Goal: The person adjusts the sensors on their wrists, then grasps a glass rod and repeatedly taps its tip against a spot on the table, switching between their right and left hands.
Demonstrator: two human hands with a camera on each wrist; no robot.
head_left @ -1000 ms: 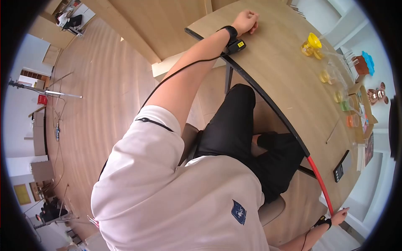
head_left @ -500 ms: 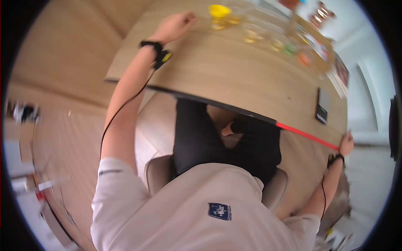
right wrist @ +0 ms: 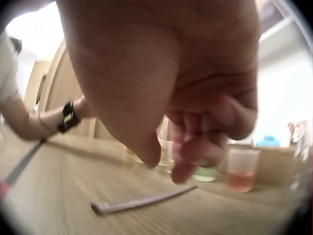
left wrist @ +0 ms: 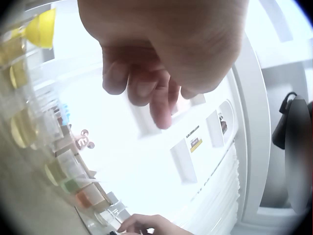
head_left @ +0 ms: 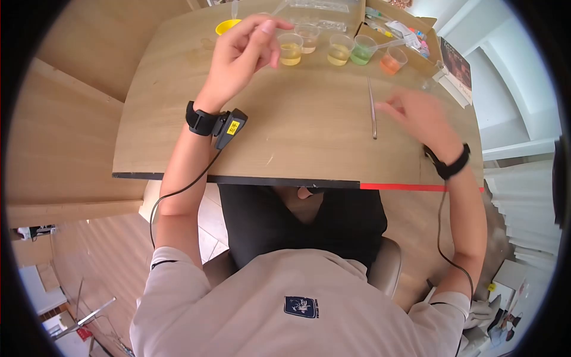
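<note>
As right hand (head_left: 421, 116) hovers by rod (head_left: 373, 116), yellow label (head_left: 234, 128), "左手"

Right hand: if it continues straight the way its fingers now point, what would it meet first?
Probably the thin rod on the table, just beside the right hand; the hand's exact height is unclear.

Yellow tag (head_left: 234, 128) on left wrist cam (head_left: 224, 141): two black characters, sideways, look like 左手. Same tag shows in right wrist view, too blurred to read. Shirt badge (head_left: 300, 307), dark blue: white emblem, tiny lettering along its edge, not legible. Book (head_left: 457, 64) at the table's right: lettering on cover and pale edge, maybe a "P" word on the edge, rest unreadable.
</note>
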